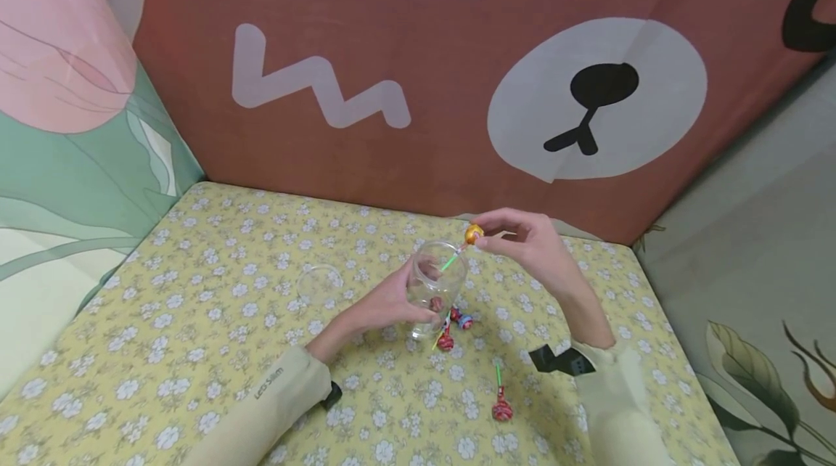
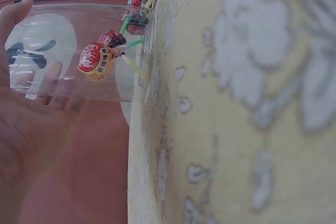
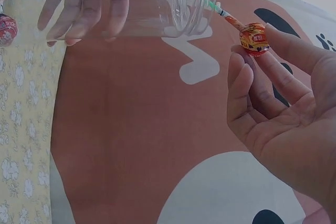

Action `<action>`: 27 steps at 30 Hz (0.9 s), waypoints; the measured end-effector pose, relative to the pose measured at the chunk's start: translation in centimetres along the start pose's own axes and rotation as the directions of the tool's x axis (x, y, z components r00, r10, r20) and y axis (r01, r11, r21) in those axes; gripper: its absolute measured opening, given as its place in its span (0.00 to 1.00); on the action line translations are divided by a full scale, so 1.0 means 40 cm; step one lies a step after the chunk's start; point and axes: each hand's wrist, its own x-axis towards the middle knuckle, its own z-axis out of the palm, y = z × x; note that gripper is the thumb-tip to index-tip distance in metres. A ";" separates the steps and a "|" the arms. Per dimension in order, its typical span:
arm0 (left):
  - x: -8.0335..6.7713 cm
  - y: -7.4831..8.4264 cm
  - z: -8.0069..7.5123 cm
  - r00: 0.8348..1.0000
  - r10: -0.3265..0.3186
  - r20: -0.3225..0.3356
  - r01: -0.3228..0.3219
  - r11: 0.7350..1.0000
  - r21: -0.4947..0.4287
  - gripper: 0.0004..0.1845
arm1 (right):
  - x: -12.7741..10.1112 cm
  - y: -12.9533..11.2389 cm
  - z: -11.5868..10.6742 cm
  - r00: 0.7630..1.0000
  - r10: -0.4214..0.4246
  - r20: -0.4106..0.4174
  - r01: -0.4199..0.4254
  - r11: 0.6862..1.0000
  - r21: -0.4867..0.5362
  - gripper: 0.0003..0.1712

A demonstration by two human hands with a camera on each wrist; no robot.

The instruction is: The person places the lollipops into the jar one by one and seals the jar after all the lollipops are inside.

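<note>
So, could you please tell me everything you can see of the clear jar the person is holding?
The clear plastic jar is see-through, with a ribbed threaded neck and no lid on. The left hand grips its body and tilts it, mouth toward the right hand, base at the floral tablecloth. The right hand pinches an orange-wrapped lollipop whose green stick pokes into the mouth. Red-wrapped lollipops show through its wall.

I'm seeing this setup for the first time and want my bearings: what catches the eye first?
At the middle of the flowered yellow cloth, the left hand grips a clear plastic jar while the right hand pinches an orange-wrapped lollipop by its head, its green stick in the jar's mouth. More red-wrapped lollipops lie nearby, below a big brown bear-face backdrop.
</note>
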 end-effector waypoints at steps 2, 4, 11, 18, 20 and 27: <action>0.000 0.000 0.000 1.000 -0.001 0.000 0.001 1.000 -0.017 0.48 | 0.001 0.002 0.003 1.000 0.005 0.009 -0.005 1.000 -0.013 0.14; 0.002 -0.001 0.000 1.000 0.002 -0.001 -0.002 1.000 -0.031 0.46 | 0.002 0.003 0.006 1.000 0.006 0.017 -0.006 1.000 -0.020 0.14; 0.003 0.005 -0.002 1.000 -0.004 0.011 0.005 0.999 -0.045 0.45 | 0.006 0.010 0.019 0.999 -0.017 0.050 0.019 1.000 -0.025 0.15; 0.005 0.006 -0.003 0.999 -0.013 0.049 0.019 0.992 -0.121 0.47 | 0.014 0.018 0.033 0.996 -0.027 0.089 0.029 0.999 -0.020 0.16; 0.007 0.005 -0.003 0.998 -0.014 0.058 0.022 0.990 -0.139 0.48 | 0.014 0.020 0.034 0.996 -0.030 0.089 0.032 0.999 -0.021 0.16; 0.010 0.001 -0.002 0.999 -0.025 0.042 0.029 0.996 -0.086 0.47 | 0.015 0.022 0.036 0.994 -0.036 0.101 0.041 0.998 -0.044 0.14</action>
